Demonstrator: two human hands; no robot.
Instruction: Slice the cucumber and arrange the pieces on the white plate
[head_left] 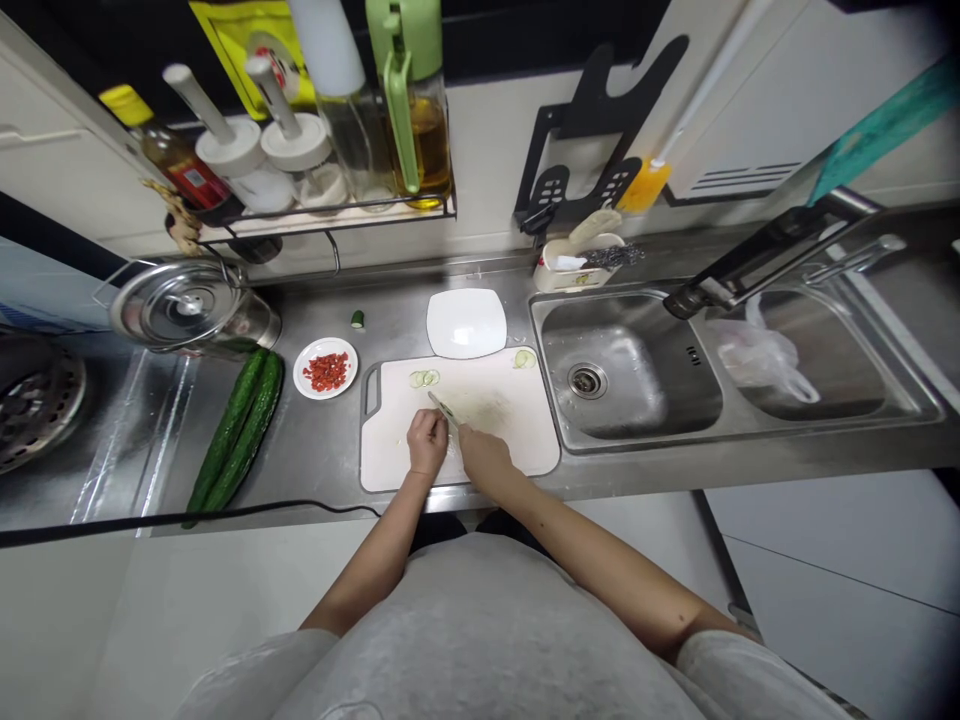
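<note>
My right hand (486, 462) is wrapped round the handle of a knife (442, 407), its blade angled up and left over the white cutting board (390, 440). Close against the blade, my left hand (427, 441) has its fingers curled down onto the board; whatever they hold is hidden beneath them. A short row of thin cucumber slices (424, 379) lies just beyond my left hand. More pale green slices (524, 358) rest at the board's far right corner. Faint wet marks and small bits show on the board near the knife.
A white plate (466, 318) touches the board's far edge. To the left are a cucumber end (358, 319), a small plate (300, 384) of chopped red pieces and two whole cucumbers (238, 430). The sink (630, 425) adjoins on the right. A black cable (225, 515) runs along the front edge.
</note>
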